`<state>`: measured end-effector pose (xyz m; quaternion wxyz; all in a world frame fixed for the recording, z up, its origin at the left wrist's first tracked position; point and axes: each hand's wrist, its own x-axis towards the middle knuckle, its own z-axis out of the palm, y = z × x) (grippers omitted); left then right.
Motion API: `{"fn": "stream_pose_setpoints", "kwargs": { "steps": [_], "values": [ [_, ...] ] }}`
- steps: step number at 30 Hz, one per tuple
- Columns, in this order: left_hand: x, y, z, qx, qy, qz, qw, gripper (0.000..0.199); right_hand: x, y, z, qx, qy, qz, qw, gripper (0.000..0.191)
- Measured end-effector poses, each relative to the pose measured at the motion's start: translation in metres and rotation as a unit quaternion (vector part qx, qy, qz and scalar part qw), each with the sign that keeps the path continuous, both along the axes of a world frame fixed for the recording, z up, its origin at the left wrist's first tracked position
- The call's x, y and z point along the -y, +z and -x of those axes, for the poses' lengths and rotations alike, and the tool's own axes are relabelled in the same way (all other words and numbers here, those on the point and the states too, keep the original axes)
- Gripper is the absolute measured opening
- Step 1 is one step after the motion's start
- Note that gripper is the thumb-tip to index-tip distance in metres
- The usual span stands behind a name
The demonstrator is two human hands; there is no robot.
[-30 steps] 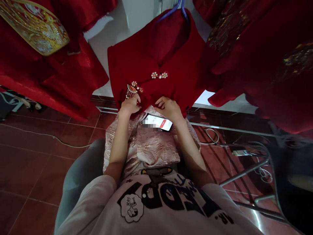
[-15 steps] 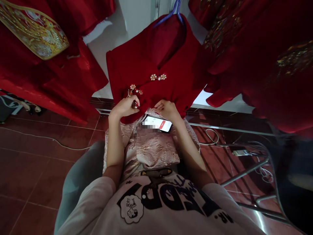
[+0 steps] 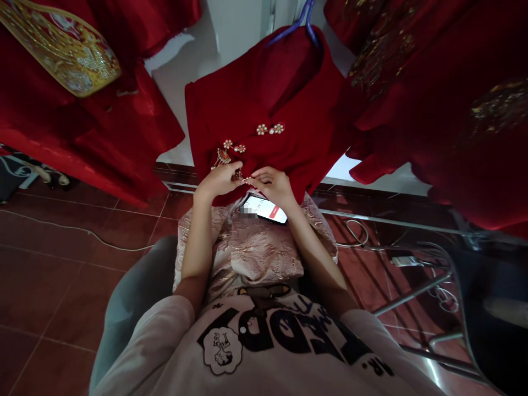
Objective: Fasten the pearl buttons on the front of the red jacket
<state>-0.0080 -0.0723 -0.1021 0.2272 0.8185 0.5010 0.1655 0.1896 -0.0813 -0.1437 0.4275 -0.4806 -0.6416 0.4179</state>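
A red garment (image 3: pixel 223 110) with a V neck hangs before me on a purple hanger (image 3: pixel 293 26). Flower-shaped beaded fasteners (image 3: pixel 270 129) sit below its neckline, and another pair (image 3: pixel 234 146) lies lower left. A red fan-shaped beaded pendant (image 3: pixel 223 156) dangles just above my left hand (image 3: pixel 220 181). That hand pinches a small beaded fastener (image 3: pixel 240 175) near the garment's lower edge. From the other side, my right hand (image 3: pixel 273 186) has its fingers closed at the same fastener, their tips almost meeting the left ones. Fingers partly cover the fastener.
A lit phone (image 3: pixel 274 212) rests on shiny pink fabric (image 3: pixel 266 250) over my lap. Red embroidered garments hang at left (image 3: pixel 86 60) and right (image 3: pixel 396 137). A metal-framed chair (image 3: pixel 437 286) stands at right. Cables (image 3: pixel 103 241) run across the tiled floor (image 3: pixel 61 297).
My hands have come closer together at the fastener, the right moving slightly left. The pendant now hangs in fuller view above my left hand. The view has shifted slightly.
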Motion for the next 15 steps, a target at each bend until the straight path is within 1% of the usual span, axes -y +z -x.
{"fn": "stream_pose_setpoints", "kwargs": {
  "steps": [3,6,10,13,15],
  "values": [
    [0.0,0.001,0.0,0.003,-0.003,-0.007,1.0,0.017,0.004,0.001,0.007,0.024,-0.026,-0.027,0.999,0.016],
    [0.0,0.002,0.002,0.01,-0.005,-0.015,1.0,0.016,0.007,0.002,0.012,0.045,-0.043,-0.037,0.997,0.016],
    [0.0,0.001,0.006,0.036,-0.013,0.014,0.999,0.009,0.009,0.003,0.014,0.058,-0.053,-0.05,0.996,0.012],
    [-0.001,-0.002,0.008,0.085,-0.008,0.044,0.995,0.017,0.009,0.002,0.014,0.069,-0.055,-0.063,0.994,0.009],
    [-0.002,-0.005,0.009,0.11,-0.006,0.044,0.993,0.022,0.009,0.001,0.014,0.071,-0.054,-0.066,0.994,0.009]
  ]
}}
